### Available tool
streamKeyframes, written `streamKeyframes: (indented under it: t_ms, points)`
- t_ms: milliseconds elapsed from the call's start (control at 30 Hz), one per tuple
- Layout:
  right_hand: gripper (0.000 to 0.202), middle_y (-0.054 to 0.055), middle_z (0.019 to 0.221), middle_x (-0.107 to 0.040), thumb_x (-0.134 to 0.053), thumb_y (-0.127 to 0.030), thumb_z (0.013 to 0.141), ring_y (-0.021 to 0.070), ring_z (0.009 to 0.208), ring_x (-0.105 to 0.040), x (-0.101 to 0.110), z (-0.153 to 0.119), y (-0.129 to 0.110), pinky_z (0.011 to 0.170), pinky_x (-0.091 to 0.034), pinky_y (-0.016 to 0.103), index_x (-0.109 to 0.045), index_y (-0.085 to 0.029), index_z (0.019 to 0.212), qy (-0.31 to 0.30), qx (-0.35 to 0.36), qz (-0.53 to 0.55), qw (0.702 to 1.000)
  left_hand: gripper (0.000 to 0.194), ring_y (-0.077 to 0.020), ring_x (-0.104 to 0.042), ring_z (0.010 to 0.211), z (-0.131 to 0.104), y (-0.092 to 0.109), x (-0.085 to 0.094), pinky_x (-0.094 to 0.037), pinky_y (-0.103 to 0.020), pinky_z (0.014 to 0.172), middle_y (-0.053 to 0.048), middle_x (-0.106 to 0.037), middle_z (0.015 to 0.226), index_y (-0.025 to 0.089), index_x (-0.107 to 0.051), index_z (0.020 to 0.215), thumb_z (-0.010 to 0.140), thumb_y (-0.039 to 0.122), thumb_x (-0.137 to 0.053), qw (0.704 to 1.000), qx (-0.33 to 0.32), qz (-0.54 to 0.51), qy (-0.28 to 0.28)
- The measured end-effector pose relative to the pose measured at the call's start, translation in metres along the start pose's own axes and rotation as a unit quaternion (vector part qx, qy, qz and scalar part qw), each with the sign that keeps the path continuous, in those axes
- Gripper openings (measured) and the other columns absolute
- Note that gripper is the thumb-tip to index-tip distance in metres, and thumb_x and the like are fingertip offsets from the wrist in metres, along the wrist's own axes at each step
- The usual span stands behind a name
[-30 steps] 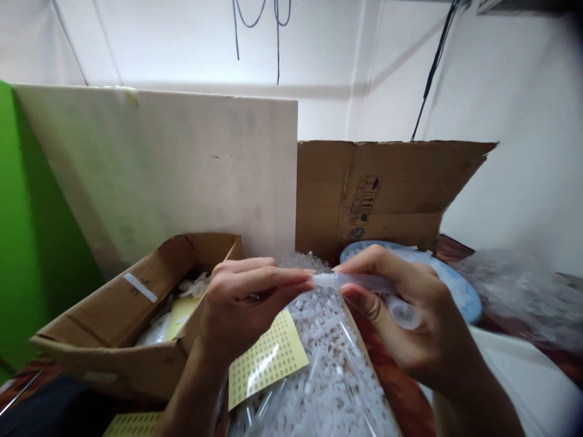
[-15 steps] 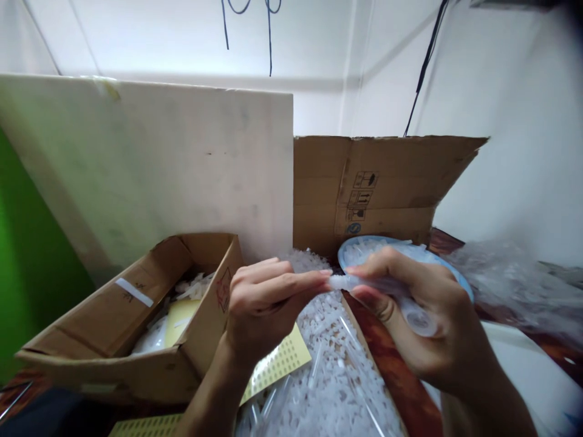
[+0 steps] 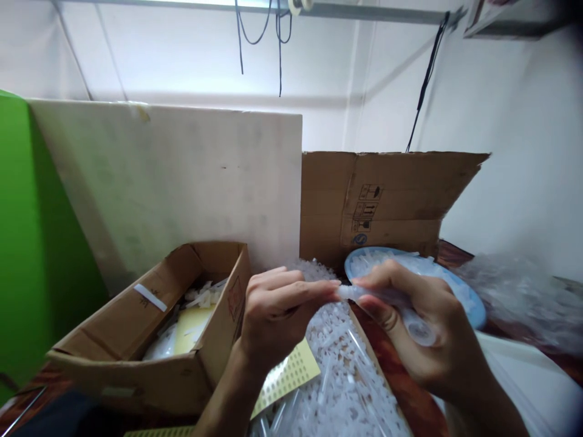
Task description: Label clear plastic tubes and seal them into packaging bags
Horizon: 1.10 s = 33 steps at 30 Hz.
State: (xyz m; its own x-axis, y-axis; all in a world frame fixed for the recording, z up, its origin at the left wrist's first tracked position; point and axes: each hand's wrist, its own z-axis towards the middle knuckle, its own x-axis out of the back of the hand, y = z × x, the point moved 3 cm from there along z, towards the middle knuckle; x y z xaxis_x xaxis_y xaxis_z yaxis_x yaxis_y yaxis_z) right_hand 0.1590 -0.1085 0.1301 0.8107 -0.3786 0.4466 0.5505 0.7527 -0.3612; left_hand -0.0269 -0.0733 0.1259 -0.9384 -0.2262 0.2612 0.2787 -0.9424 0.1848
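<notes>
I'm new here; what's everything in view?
held tube: at least one, whitish, centre
pieces: many, white, bottom centre
box: one, brown, left
sheets: three, yellow, bottom and box
board: one, white, behind box
basin: one, blue, right-centre
cardboard: one, brown, behind basin
film: uncounted, clear, far right
flat thing: one, white, lower right
panel: one, green, leftmost
cords: several, black, top
rail: one, grey, top
table: one, reddish, underneath
left hand: one, bare, centre
right hand: one, bare, right

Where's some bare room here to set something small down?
A narrow strip of red-brown tabletop shows bare between the white pieces and the flat white panel at lower right, partly hidden by the right hand. Crowded: the cardboard box, blue basin and clear-plastic heap.
</notes>
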Motion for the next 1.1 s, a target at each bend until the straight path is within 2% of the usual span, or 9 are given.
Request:
streamKeyframes:
  t_ms: [167, 267, 400, 467, 533, 633, 833, 933, 1100]
  points:
    - [0.003, -0.002, 0.067, -0.061, -0.061, -0.023, 0.097, 0.0136, 0.053, -0.057, -0.002, -0.001, -0.001, 0.048, -0.04, 0.026, -0.063, -0.024, 0.095, 0.008, -0.009, 0.035, 0.999, 0.007, -0.0072, -0.036, 0.046, 0.003, 0.01, 0.012, -0.03, -0.025, 0.048, 0.007, -0.049, 0.051, 0.023, -0.081, 0.089, 0.086, 0.017, -0.079, 1.0, -0.014, 0.028, 0.001]
    - [0.005, -0.002, 0.069, -0.062, -0.061, -0.025, 0.096, 0.0145, 0.056, -0.058, -0.013, 0.003, 0.012, 0.052, -0.041, 0.027, -0.063, -0.023, 0.093, -0.013, -0.024, 0.027, 0.999, 0.008, -0.0091, -0.045, 0.046, 0.005, 0.002, 0.011, -0.036, -0.026, 0.052, 0.005, -0.059, 0.053, 0.026, -0.082, 0.092, 0.09, 0.024, -0.074, 0.994, 0.011, 0.089, -0.062]
    - [0.008, 0.002, 0.078, -0.069, -0.06, -0.024, 0.096, 0.0189, 0.068, -0.063, -0.031, 0.01, 0.043, 0.064, -0.044, 0.031, -0.062, -0.022, 0.088, -0.034, -0.073, -0.048, 0.996, 0.024, -0.0213, -0.073, 0.076, -0.01, -0.047, -0.013, -0.05, -0.031, 0.071, -0.007, -0.081, 0.092, 0.028, -0.08, 0.109, 0.097, 0.039, -0.063, 0.955, 0.178, 0.158, -0.178]
    - [0.01, 0.002, 0.078, -0.069, -0.059, -0.024, 0.096, 0.0201, 0.069, -0.064, -0.034, 0.011, 0.053, 0.065, -0.043, 0.032, -0.061, -0.022, 0.086, -0.031, -0.089, -0.069, 0.993, 0.031, -0.027, -0.075, 0.091, -0.03, -0.08, -0.032, -0.05, -0.035, 0.078, -0.009, -0.08, 0.1, 0.03, -0.074, 0.124, 0.099, 0.04, -0.059, 0.892, 0.268, 0.24, -0.272]
    - [0.01, 0.002, 0.078, -0.07, -0.059, -0.023, 0.096, 0.0202, 0.07, -0.064, -0.031, 0.011, 0.057, 0.066, -0.043, 0.032, -0.062, -0.022, 0.087, -0.029, -0.096, -0.063, 0.993, 0.025, -0.0303, -0.074, 0.096, -0.057, -0.107, -0.05, -0.049, -0.036, 0.081, -0.012, -0.08, 0.1, 0.027, -0.078, 0.112, 0.098, 0.037, -0.06, 0.834, 0.32, 0.272, -0.358]
    - [0.008, 0.002, 0.079, -0.07, -0.06, -0.023, 0.095, 0.0197, 0.071, -0.065, -0.02, 0.01, 0.052, 0.066, -0.044, 0.031, -0.063, -0.023, 0.088, -0.025, -0.09, -0.043, 0.995, 0.015, -0.0341, -0.074, 0.095, -0.095, -0.133, -0.07, -0.049, -0.037, 0.08, -0.018, -0.078, 0.096, 0.018, -0.081, 0.091, 0.085, 0.032, -0.076, 0.808, 0.352, 0.26, -0.394]
    - [0.011, 0.002, 0.078, -0.07, -0.059, -0.024, 0.097, 0.0194, 0.071, -0.066, -0.004, 0.009, 0.046, 0.067, -0.044, 0.031, -0.064, -0.022, 0.088, -0.027, -0.072, -0.047, 0.996, 0.009, -0.0302, -0.071, 0.091, -0.129, -0.15, -0.088, -0.046, -0.035, 0.081, -0.014, -0.075, 0.087, 0.016, -0.076, 0.084, 0.075, 0.019, -0.08, 0.819, 0.412, 0.189, -0.353]
    - [0.01, 0.002, 0.077, -0.07, -0.059, -0.023, 0.097, 0.0186, 0.069, -0.065, -0.003, 0.009, 0.047, 0.066, -0.043, 0.031, -0.064, -0.022, 0.088, -0.016, -0.069, -0.049, 0.996, 0.012, -0.0232, -0.065, 0.081, -0.111, -0.148, -0.086, -0.045, -0.031, 0.076, -0.007, -0.068, 0.078, 0.016, -0.071, 0.086, 0.083, 0.028, -0.073, 0.851, 0.426, 0.117, -0.284]
    - [0.008, 0.002, 0.08, -0.07, -0.057, -0.023, 0.098, 0.0181, 0.071, -0.065, -0.008, 0.009, 0.045, 0.066, -0.044, 0.03, -0.062, -0.022, 0.092, -0.012, -0.066, -0.034, 0.997, 0.048, -0.0133, -0.046, 0.064, -0.052, -0.114, -0.06, -0.041, -0.024, 0.063, 0.003, -0.045, 0.072, 0.018, -0.056, 0.112, 0.105, 0.053, -0.023, 0.895, 0.424, -0.058, -0.124]
